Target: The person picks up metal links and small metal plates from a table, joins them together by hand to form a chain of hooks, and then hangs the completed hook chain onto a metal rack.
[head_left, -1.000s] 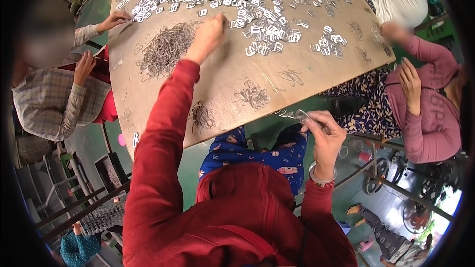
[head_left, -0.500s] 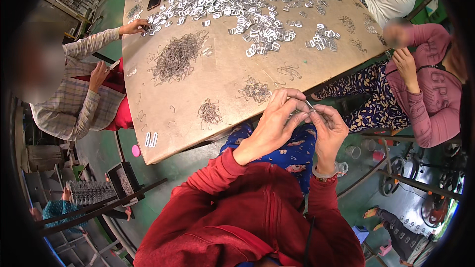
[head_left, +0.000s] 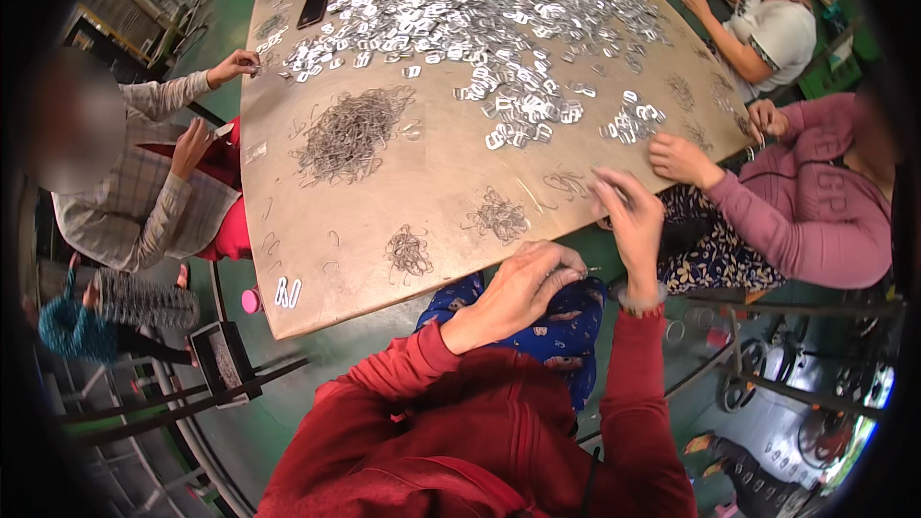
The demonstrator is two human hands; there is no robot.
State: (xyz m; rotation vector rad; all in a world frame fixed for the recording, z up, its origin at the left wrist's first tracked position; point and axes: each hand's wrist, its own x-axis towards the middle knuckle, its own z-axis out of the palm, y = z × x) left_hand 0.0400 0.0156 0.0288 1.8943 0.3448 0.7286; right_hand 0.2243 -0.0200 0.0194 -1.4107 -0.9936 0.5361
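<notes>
Close in front of me, above my lap, my left hand (head_left: pixel 532 288) is closed in a pinch. The small metal piece (head_left: pixel 594 270) it grips pokes out past the fingertips; its full shape is hidden. Farther forward and to the right, my right hand (head_left: pixel 628 225) is raised at the table edge. Its fingers are apart, slightly blurred, with nothing seen in them. Nearest to its fingertips lies a loose group of thin bent wire hooks (head_left: pixel 566 184). Two small heaps of wire hooks, a middle one (head_left: pixel 501 216) and a left one (head_left: pixel 410 251), lie along the near edge.
A big pile of silvery metal buckles (head_left: pixel 451 10) covers the far table (head_left: pixel 432 158). A larger wire hook heap (head_left: pixel 353 134), a dark phone (head_left: pixel 313 8) and two buckles (head_left: pixel 287 293) lie leftward. Co-workers sit around; one co-worker's hand (head_left: pixel 681 159) rests beside a buckle cluster (head_left: pixel 633 118).
My hands have separated: the right moved forward off the metal piece, while the left dropped lower, still gripping it. The right-hand co-worker has reached onto the table.
</notes>
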